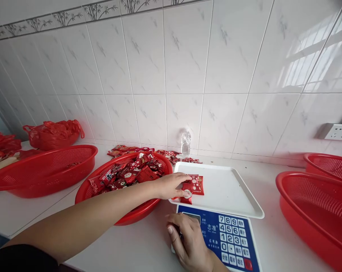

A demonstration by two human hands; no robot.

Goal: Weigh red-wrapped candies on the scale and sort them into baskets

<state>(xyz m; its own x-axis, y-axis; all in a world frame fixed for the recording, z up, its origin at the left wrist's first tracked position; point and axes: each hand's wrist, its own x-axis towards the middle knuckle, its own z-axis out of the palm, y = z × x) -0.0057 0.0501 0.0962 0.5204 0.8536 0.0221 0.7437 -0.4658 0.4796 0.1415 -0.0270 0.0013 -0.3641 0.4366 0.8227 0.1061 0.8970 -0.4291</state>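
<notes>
My left hand (172, 186) reaches over the left end of a white tray (222, 185), its thumb and fingers closed around small red printed packets (194, 185). Under the tray's front edge is a blue electronic scale (216, 234) with a white keypad. My right hand (186, 240) rests by the scale's display at its left side. Its fingers are curled, with something dark between thumb and forefinger that I cannot make out. Beneath my left forearm stands a red perforated basket (167, 162) heaped with more red packets (131, 173).
A clear plastic bottle (185, 143) stands by the tiled wall, among loose red packets (125, 150). Another red basket (83, 158) and a red plastic bag (53, 134) are at left. More red baskets (301, 211) stand at right, below a wall socket (339, 132).
</notes>
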